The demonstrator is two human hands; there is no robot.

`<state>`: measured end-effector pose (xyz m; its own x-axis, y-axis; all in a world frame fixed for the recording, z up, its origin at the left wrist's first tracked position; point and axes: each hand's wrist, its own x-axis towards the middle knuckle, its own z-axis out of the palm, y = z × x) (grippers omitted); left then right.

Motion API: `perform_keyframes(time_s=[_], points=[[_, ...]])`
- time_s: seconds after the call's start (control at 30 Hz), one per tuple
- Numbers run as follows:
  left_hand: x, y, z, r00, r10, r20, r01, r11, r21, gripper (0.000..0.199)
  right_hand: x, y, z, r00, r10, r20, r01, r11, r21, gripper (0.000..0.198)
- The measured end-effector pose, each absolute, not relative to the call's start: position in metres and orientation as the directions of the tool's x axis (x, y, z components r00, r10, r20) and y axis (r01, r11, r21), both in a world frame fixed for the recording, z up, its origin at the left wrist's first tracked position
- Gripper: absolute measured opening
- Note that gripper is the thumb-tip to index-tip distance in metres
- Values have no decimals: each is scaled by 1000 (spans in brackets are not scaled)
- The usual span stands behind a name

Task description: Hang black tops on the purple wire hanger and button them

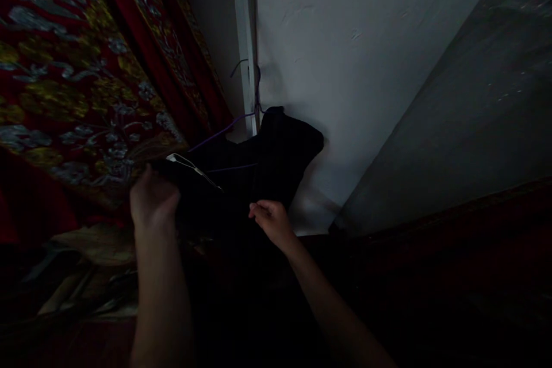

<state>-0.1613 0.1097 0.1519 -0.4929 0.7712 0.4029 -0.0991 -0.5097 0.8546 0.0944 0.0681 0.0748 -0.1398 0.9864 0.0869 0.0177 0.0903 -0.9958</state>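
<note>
A black garment (284, 144) hangs on a thin purple wire hanger (219, 133), hooked at a narrow pale post. My left hand (153, 198) is at the garment's left shoulder, its fingers closed on the dark cloth and slightly blurred. Close by, a white looped tag string (190, 165) lies across the neckline. Lower down and to the right, my right hand (269, 218) is closed in a pinch at the garment's front. The cloth between its fingertips is too dark to make out clearly.
Red fabric with gold and silver flowers (86, 69) hangs at the left. Behind the garment stand the pale post (245, 23) and a whitish wall (345, 69), with a grey panel (466, 115) at the right. Dim, cluttered items (95, 247) lie at lower left.
</note>
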Motion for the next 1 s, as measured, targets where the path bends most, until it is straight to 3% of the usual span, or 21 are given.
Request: perform_keyframes(time_s=[0.07, 0.23, 0.37, 0.47, 0.6, 0.67, 0.73, 0.87, 0.93, 1.0], points=[[-163, 102, 116, -529, 831, 172, -318, -382, 868, 28, 95, 50, 62, -162, 986, 26, -67, 15, -998, 43], [-107, 63, 41, -434, 893, -122, -579, -172, 797, 19, 108, 19, 37, -132, 990, -42, -168, -64, -984, 44], [-69, 37, 33, -329, 921, -207, -691, -86, 718, 18, 133, 10, 25, -59, 998, -31, -9, -31, -999, 39], [-41, 24, 57, -284, 953, -103, -701, -134, 701, 25, 143, 5, 30, 23, 988, 153, 146, 148, -978, 21], [0, 7, 90, -190, 966, 176, -358, -235, 904, 21, 134, -4, 46, -175, 954, 245, 83, 262, -961, 52], [11, 2, 98, -94, 956, 277, -155, -289, 945, 19, 130, -3, 55, -206, 954, 217, 38, 230, -973, 44], [9, 2, 99, 18, 947, 320, -66, -318, 946, 21, 134, 4, 66, -226, 954, 197, 30, 209, -977, 30], [-16, 17, 85, 319, 915, 249, 42, -276, 960, 51, 162, 33, 108, -463, 858, 221, 99, 298, -950, 22], [-29, 25, 76, 468, 877, 110, 217, -235, 948, 60, 176, 52, 134, -539, 794, 282, 103, 394, -913, 22], [-40, 31, 71, 542, 839, -52, 404, -205, 891, 59, 183, 72, 156, -479, 776, 411, 103, 514, -851, 25]])
